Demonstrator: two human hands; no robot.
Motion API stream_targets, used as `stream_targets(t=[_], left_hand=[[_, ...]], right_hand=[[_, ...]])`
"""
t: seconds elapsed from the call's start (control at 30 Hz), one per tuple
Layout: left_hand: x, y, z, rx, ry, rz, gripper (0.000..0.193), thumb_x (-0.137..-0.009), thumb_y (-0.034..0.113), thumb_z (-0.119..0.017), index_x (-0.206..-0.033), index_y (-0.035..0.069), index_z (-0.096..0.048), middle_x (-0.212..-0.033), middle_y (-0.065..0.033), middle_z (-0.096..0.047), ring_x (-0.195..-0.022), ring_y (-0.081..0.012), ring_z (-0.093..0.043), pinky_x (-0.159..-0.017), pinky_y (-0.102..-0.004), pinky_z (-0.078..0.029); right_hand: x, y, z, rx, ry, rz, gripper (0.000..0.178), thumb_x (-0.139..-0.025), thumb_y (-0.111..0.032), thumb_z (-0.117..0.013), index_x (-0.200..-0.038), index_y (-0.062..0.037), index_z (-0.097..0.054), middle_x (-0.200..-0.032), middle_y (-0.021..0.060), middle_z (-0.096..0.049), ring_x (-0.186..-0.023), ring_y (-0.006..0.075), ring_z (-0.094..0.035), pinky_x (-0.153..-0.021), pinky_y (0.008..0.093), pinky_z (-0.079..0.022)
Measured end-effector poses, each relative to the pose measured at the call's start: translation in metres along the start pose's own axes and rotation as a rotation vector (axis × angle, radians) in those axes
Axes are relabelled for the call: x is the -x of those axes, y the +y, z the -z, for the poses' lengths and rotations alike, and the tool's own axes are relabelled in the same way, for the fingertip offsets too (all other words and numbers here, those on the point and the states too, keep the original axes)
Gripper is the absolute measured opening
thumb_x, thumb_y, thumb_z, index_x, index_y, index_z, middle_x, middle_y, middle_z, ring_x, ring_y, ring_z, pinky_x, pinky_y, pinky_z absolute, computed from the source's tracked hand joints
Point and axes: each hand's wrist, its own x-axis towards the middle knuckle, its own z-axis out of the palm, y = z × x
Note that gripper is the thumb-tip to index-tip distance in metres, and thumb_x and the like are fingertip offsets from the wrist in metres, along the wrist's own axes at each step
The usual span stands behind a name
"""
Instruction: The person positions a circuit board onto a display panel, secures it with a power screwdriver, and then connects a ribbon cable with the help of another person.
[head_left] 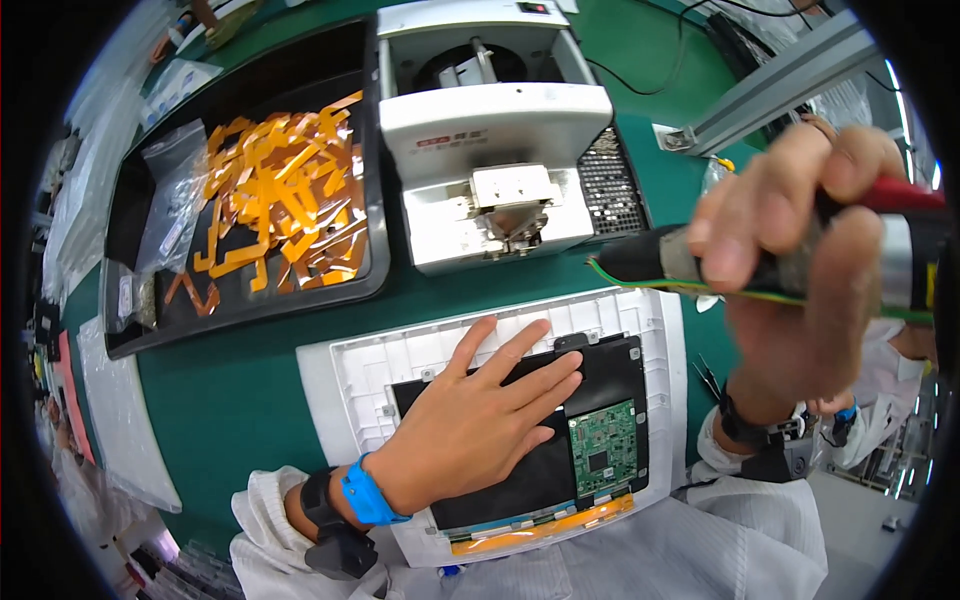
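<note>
My left hand (470, 430), a blue band at its wrist, lies flat with fingers spread on the black back of a display panel (530, 490). The panel sits inside a white plastic frame (660, 400). Beside my fingertips on the panel is a green circuit board (603, 450), with an orange strip (545, 528) along the near edge. Raised at the right, my right hand (790, 230) is closed around an electric screwdriver (680, 257), its black tip pointing left. A green-yellow wire (640, 283) runs along the tool. The hand is slightly blurred.
Behind the frame stands a white machine, apparently a screw feeder (490, 140), with a grid tray (610, 180) beside it. A black tray (375, 260) at far left holds orange flex cables (280, 190) and plastic bags. Tweezers (708, 380) lie right of the frame. A metal post (770, 90) rises behind.
</note>
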Motion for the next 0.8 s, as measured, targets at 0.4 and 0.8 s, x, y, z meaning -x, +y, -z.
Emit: stream_targets(t=[0.4,0.8], left_hand=[[-0.006,-0.002,0.002,0.003,-0.032,-0.004,0.052,-0.092,0.031,-0.065,-0.141,0.014,-0.056,-0.15,0.0022,-0.048,-0.144,-0.0308,-0.033,-0.119,-0.0503,-0.026],[-0.009,0.001,0.008,-0.007,-0.086,0.037,0.055,-0.088,0.029,-0.069,-0.14,0.017,-0.057,-0.149,0.0037,-0.049,-0.146,-0.0299,-0.032,-0.119,-0.049,-0.026]], right_hand=[[0.004,0.05,-0.002,0.003,0.682,0.02,0.019,-0.093,-0.004,-0.068,-0.1,-0.0028,-0.05,-0.056,0.0023,-0.052,-0.043,0.0099,-0.051,-0.043,0.025,-0.04],[0.005,0.071,0.014,0.048,0.622,0.086,0.019,-0.084,0.01,-0.064,-0.097,0.0023,-0.052,-0.063,0.0051,-0.055,-0.045,0.0085,-0.051,-0.043,0.022,-0.041]])
